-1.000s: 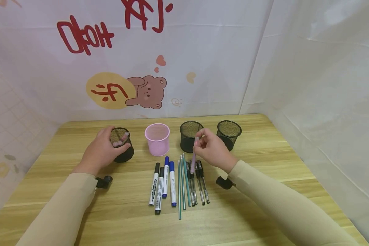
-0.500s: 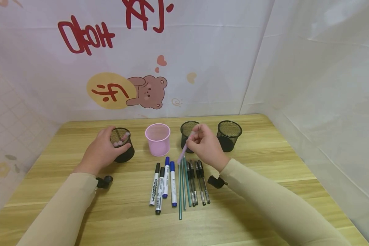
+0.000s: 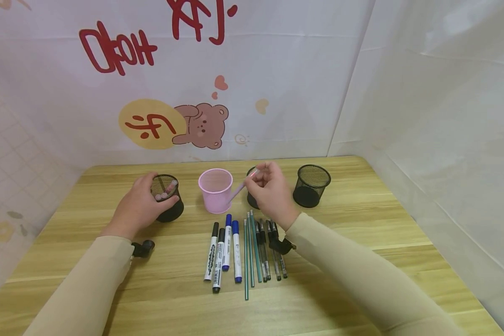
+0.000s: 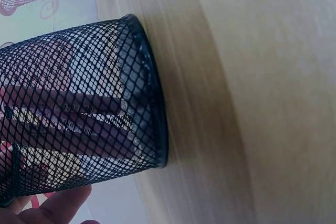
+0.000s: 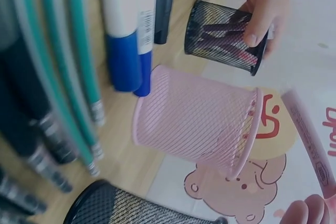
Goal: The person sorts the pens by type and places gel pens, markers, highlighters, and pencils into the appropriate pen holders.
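At the left, my left hand [image 3: 135, 209] grips a black mesh pen holder [image 3: 173, 212] by its rim, thumb on the near side. Several pink pens [image 4: 68, 100] lean inside it, visible through the mesh in the left wrist view. My right hand [image 3: 272, 193] pinches another pink pen [image 3: 238, 190] between thumb and fingers, in front of the second black mesh holder [image 3: 252, 200], which it partly hides. The pen slants down to the left, its lower end overlapping the pink mesh holder [image 3: 215, 199] in the head view.
On the wooden table [image 3: 164, 294] lie black-capped and blue-capped markers [image 3: 236, 252], green pencils [image 3: 252, 261] and black gel pens [image 3: 262, 256], side by side. A third black mesh holder [image 3: 312, 186] stands at the right. White printed cloth [image 3: 294, 93] hangs behind.
My right hand has moved left with the pink pen, from above the gel pens towards the pink holder, and the pen has tilted from near upright to slanting. The left hand has stayed put.
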The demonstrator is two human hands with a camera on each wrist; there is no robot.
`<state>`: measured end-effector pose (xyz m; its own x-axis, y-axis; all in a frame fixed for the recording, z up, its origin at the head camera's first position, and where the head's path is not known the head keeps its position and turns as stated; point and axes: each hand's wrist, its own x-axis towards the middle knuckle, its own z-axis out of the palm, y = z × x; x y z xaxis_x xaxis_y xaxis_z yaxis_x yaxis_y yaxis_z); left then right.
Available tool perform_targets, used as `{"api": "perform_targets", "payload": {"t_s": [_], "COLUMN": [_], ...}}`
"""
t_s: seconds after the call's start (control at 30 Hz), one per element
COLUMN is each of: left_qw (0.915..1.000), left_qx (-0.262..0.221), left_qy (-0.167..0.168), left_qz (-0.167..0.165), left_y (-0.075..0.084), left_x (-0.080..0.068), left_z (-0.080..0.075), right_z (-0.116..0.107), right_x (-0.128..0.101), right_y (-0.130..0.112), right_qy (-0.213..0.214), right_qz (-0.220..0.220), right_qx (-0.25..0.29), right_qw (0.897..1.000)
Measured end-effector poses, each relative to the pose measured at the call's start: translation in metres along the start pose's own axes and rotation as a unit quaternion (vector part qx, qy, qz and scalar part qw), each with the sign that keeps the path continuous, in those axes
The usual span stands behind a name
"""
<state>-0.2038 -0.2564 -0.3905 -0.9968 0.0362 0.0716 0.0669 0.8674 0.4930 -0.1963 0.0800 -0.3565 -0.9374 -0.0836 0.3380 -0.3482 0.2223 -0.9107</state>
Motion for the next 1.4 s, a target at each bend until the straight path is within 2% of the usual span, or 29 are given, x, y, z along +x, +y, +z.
{"api": "perform_targets", "payload": {"t_s": [0.2,0.43,0.67,1.07,1.4], "left_qw": [1.0,1.0,1.0,0.9999,0.9999], "left_qx": [-0.001,-0.002,-0.002,-0.006,-0.006], "left_qy": [-0.001,0.001,0.005,0.0,0.001], "left_qz": [0.0,0.002,0.007,0.008,0.01], "left_y": [0.0,-0.002,-0.002,-0.001,-0.002], "left_x": [0.0,0.0,0.0,0.0,0.0], "left_z": [0.0,0.001,0.001,-0.001,-0.001], "right_z": [0.014,0.029,0.044,0.071,0.095], "right_x": [0.005,0.007,0.009,0.016,0.019], "right_y": [-0.005,-0.013,-0.015,-0.024,-0.029], "right_qy": [0.024,0.038,0.044,0.035,0.021], "right_qz": [-0.01,0.014,0.015,0.016,0.02], "right_qx": [0.024,0.064,0.056,0.085,0.076], "right_qw": [0.999,0.997,0.997,0.996,0.997]}}
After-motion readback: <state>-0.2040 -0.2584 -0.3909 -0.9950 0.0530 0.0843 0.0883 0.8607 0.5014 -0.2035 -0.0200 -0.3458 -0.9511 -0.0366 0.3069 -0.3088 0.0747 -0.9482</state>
